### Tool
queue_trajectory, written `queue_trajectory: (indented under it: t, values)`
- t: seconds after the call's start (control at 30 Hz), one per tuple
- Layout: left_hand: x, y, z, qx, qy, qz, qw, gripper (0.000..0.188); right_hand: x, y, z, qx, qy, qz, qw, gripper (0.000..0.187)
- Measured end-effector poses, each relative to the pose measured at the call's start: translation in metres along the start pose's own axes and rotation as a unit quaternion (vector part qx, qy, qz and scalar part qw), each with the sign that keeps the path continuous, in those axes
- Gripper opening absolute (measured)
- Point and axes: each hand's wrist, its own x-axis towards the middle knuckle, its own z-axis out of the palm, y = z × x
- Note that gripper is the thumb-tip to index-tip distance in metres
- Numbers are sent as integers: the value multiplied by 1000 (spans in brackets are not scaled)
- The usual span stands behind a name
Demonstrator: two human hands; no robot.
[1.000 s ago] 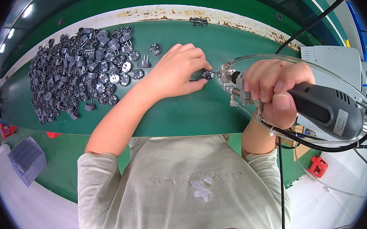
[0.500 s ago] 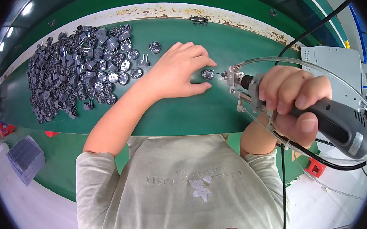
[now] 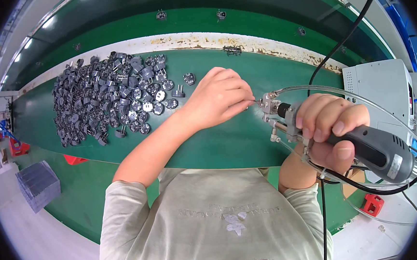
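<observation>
My left hand [image 3: 220, 98] rests on the green bench with its fingers drawn together around a small round black plug piece, which they now hide. Its fingertips meet the tip of the tool in my right hand. My right hand [image 3: 331, 126] is wrapped around a grey-black electric screwdriver [image 3: 377, 154], held sideways with its metal nose [image 3: 268, 104] pointing left. A clear tube [image 3: 336, 90] runs into that nose. To the left of my left hand lies a big heap of round black plug pieces [image 3: 102, 96], several with two metal pins showing. A single piece [image 3: 189, 78] lies apart, just beyond my left hand.
A pale grey machine box [image 3: 377, 91] stands at the bench's right end, with a black cable [image 3: 329, 54] hanging beside it. Beyond the bench's worn white ledge [image 3: 183, 41], a few pieces lie on a green surface. Red stools and a grey stack [image 3: 38, 186] are below.
My left hand's fingers have closed over the round plug piece that lay between them on the bench. The screwdriver nose now meets the fingertips. The whole view has shifted slightly.
</observation>
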Motion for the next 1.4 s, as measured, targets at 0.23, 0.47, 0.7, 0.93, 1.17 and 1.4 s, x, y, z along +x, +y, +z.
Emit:
queue_trajectory:
  t: [0.23, 0.47, 0.7, 0.93, 1.17, 1.4]
  values:
    - [22, -34, -24, 131, 28, -82, 988, 8, -3, 15, 7, -19, 139, -49, 989, 27]
    - [21, -15, -43, 88, -106, -124, 983, 21, 3, 26, -1, -54, 131, -50, 989, 22]
    - [25, -90, -97, 272, 25, -198, 941, 39, 2, 24, -14, -68, 118, -52, 989, 35]
    - [22, -198, -114, 384, -82, -423, 817, 87, -3, 32, -15, -73, 139, -61, 986, 38]
    - [96, -186, -26, 232, -79, -125, 961, 78, -9, 36, -26, -121, 183, -57, 974, 35]
    - [182, -146, 72, 251, -141, -16, 958, 53, -12, 38, -27, -63, 200, -50, 977, 35]
